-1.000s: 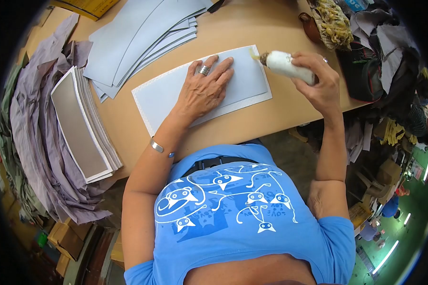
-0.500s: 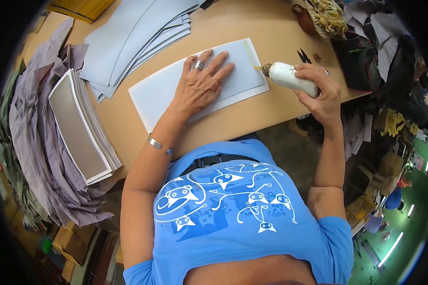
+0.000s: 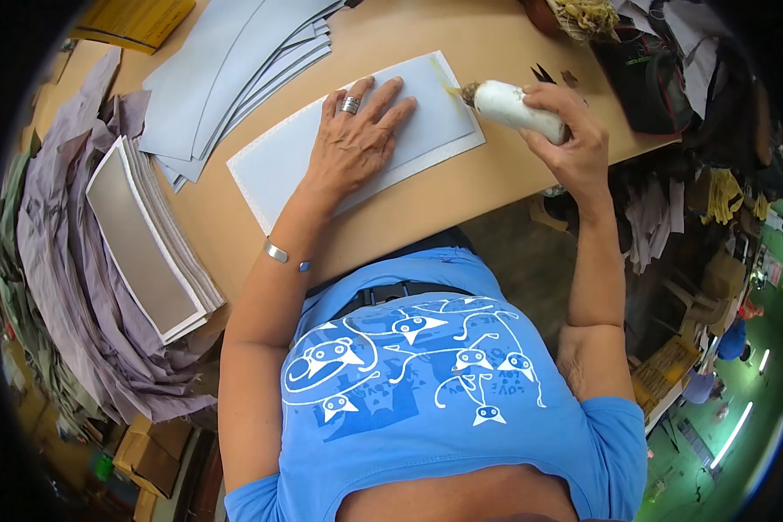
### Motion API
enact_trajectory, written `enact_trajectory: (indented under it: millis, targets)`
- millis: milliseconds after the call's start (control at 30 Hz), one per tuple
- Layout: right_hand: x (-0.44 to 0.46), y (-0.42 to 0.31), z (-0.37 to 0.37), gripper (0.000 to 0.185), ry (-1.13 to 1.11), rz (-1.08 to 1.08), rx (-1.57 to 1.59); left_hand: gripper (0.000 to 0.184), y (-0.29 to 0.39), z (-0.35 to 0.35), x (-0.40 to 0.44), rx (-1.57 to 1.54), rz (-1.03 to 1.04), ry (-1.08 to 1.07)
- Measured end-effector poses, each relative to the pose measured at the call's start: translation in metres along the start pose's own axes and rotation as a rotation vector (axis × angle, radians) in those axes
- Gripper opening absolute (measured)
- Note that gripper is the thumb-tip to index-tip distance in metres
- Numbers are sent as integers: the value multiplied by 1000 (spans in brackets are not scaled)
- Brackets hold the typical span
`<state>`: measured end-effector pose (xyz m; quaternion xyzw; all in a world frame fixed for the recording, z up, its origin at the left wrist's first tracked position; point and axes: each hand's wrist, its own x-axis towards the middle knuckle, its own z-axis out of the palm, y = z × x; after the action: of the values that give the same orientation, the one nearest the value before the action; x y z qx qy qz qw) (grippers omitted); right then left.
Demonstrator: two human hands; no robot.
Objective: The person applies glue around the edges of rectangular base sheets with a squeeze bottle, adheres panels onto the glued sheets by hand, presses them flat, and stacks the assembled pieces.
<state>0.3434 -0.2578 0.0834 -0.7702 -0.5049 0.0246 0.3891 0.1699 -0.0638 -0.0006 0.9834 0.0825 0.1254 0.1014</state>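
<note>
My left hand [image 3: 357,139] lies flat with fingers spread on a pale blue-grey curved panel [image 3: 439,109]. Beneath that panel a white sheet [image 3: 254,178] shows as a border. In my right hand [image 3: 574,143] is a white glue bottle [image 3: 515,109], held tilted with its crusted brown nozzle toward the panel's right end. Yellowish glue [image 3: 444,78] streaks that end near the far corner. The nozzle tip is at the panel's right edge; whether it touches I cannot tell.
Curved blue-grey pieces [image 3: 226,61] are fanned out at the far left. A stack of white-edged brown panels [image 3: 139,244] rests beside mauve cloth [image 3: 61,261]. Dark scissors [image 3: 542,74], partly hidden by my right hand, and a black pouch [image 3: 639,87] lie at the right.
The bottle has moved in my right hand toward the panel's far corner, along its right end. My left hand stays on the panel. The whole view has shifted slightly.
</note>
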Motion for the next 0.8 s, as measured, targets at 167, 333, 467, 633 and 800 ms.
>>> enact_trajectory:
  millis: [167, 333, 467, 633, 800]
  targets:
    - [-24, -13, -18, 32, -41, 76, -17, 46, 0, 1, 0, 4, -3, 8]
    - [-45, -19, -15, 34, 17, 157, 7, 38, -11, -3, 4, -87, -3, -3]
    - [-57, -30, -6, 35, 78, 207, 23, 27, -13, -14, 13, -154, -60, -86]
    - [-65, -41, 10, 37, 116, 178, 20, 28, -22, -19, 14, -115, 1, -139]
    - [-73, -45, 15, 36, 198, 255, 13, 48, -44, -31, 17, -167, 141, -278]
